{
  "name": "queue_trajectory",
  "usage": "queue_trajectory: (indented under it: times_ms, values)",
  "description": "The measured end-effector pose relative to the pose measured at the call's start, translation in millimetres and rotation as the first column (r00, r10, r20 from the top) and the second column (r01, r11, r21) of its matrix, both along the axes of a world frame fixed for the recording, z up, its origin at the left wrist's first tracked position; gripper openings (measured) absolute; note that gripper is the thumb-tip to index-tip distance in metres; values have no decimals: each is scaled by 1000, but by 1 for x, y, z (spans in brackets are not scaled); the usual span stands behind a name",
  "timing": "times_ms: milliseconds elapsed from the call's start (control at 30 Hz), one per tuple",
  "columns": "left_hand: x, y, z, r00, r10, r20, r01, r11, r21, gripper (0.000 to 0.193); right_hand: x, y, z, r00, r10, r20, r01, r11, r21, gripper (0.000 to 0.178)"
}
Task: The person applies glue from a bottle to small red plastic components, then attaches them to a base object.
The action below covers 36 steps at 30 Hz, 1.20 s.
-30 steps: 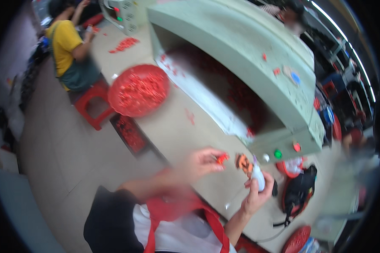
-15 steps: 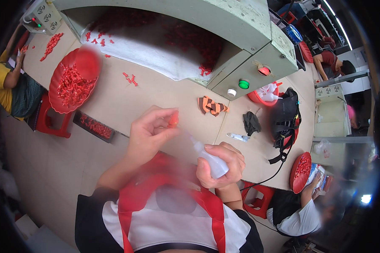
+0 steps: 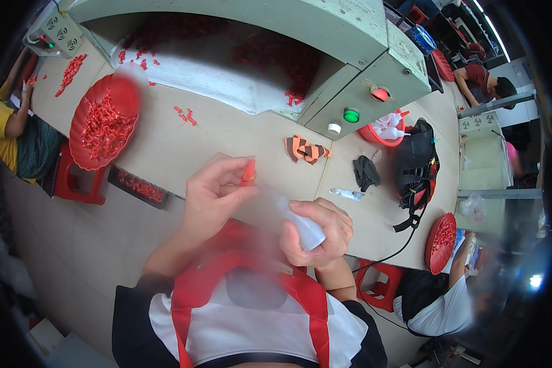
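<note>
Pinched between the thumb and fingers of my left hand (image 3: 211,193) is a small red plastic piece (image 3: 248,173), held up above the table edge. My right hand (image 3: 325,230) wraps round a translucent white squeeze bottle (image 3: 308,232). The bottle tilts with its nozzle toward the red piece; haze over the lens blurs the tip, so I cannot tell whether the two touch. Beyond my left hand, a few similar red pieces (image 3: 187,116) lie loose on the table (image 3: 227,132).
A pale green machine (image 3: 362,92) with an opening full of red pieces stands ahead. At left are a red basin (image 3: 75,144) and a black tray (image 3: 138,186). An orange-brown cloth (image 3: 306,150), black bag (image 3: 416,162) and bottle basket (image 3: 374,138) lie right. Co-workers sit both sides.
My right hand and the bottle have shifted slightly left, toward the red piece. My left hand keeps its pinch, and the piece looks turned a little. The whole view has shifted slightly.
</note>
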<state>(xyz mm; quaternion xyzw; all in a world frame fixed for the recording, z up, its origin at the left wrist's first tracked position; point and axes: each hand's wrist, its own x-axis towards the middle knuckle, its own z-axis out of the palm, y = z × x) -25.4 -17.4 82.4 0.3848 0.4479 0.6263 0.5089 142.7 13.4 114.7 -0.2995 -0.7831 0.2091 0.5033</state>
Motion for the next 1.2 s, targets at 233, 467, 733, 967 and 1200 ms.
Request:
queue_trajectory:
  times_ms: [233, 467, 733, 967, 1200]
  values:
    - [0, 1, -3, 999, -10, -48, 11, 999, 30, 40, 1, 1, 2, 1000, 16, -1, -16, 999, -33, 25]
    - [1, 1, -3, 1000, 1, -5, -1, 1000, -1, 34, 2, 1, 0, 999, 30, -25, -31, 998, -56, 25]
    - [2, 1, -1, 1000, -4, -2, 4, 1000, -20, 34, 0, 2, -3, 999, 28, -34, -30, 999, -43, 26]
    - [1, 2, -4, 998, -27, -53, 28, 1000, 8, 38, 2, 4, -3, 999, 23, -41, -24, 999, -39, 26]
    - [-3, 0, -5, 1000, 0, -20, -1, 1000, -24, 38, -3, 2, -5, 999, 38, 10, -38, 998, -43, 28]
